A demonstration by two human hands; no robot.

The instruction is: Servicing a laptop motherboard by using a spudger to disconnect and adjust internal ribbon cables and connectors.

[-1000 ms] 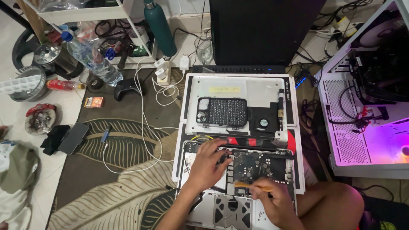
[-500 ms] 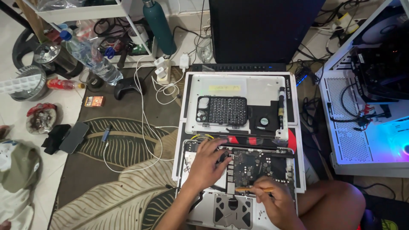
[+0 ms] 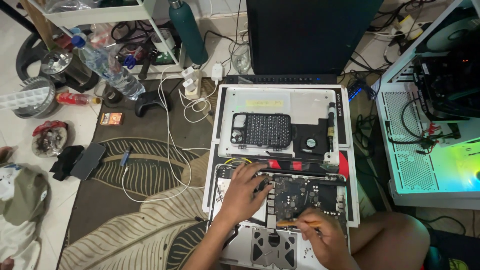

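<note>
The right hand [image 3: 324, 239] pinches a thin orange-handled screwdriver [image 3: 296, 223] in closed fingers. The tool lies nearly level, its long axis running leftward from those fingers, the tip over the dark circuit board [image 3: 305, 192] of the opened laptop [image 3: 280, 215]; where it lands is probably a screw, though that is too small to tell. The left hand [image 3: 243, 192] rests flat, fingers spread, holding nothing, just left of the board and above the trackpad [image 3: 272, 247].

Bare rug [image 3: 145, 210] left of laptop [image 3: 280, 220]; computer case [image 3: 430, 145] close right.
</note>
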